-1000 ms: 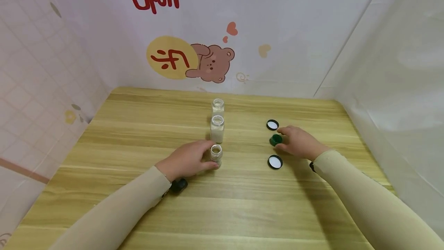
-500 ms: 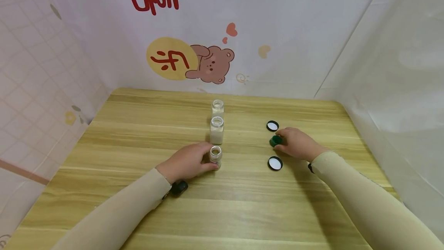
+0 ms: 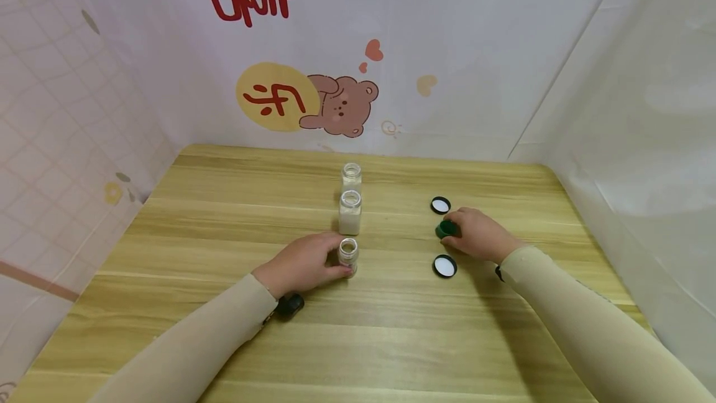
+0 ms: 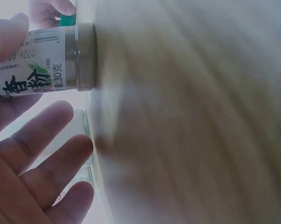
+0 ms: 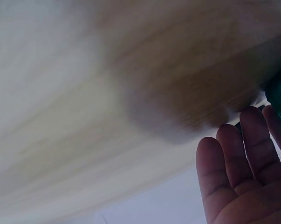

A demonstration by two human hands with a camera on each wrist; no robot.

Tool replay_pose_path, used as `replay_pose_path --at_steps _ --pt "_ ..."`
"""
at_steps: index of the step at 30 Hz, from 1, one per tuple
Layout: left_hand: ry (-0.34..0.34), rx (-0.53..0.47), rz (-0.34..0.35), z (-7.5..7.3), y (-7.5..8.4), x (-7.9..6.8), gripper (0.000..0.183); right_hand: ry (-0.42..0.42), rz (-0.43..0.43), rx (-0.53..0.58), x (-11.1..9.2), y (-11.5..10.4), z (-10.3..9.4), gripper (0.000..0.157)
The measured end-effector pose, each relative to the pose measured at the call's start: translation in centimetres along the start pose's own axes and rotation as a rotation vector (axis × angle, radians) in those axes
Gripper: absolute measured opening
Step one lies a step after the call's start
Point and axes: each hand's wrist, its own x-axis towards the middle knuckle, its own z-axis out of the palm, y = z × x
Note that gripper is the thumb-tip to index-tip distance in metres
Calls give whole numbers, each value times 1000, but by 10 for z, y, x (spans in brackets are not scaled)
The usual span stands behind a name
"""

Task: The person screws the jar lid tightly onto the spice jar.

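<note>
In the head view we see a bright table [image 3: 403, 347] with a soft shadow [image 3: 517, 334] by the right sleeve [image 3: 582, 316]. Both wrist views blur it; the right is darker.

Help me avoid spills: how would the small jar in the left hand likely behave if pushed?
The small jar could tip if pushed near its top, being taller than wide. On its side, it would probably roll, given its round body. Its mouth is uncapped, so any contents might spill.
</note>
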Motion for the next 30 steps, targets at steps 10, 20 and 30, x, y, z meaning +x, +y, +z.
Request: replay_pose_path --at_steps 10,20,30 --pt "0 9 9 1 -1 0 28 -20 17 14 0 -5 -2 37" --pt "0 17 8 1 0 0 26 -1 26 13 1 -1 -1 36" --pt "-4 3 1 1 1 0 26 -3 11 42 4 -5 -2 29"
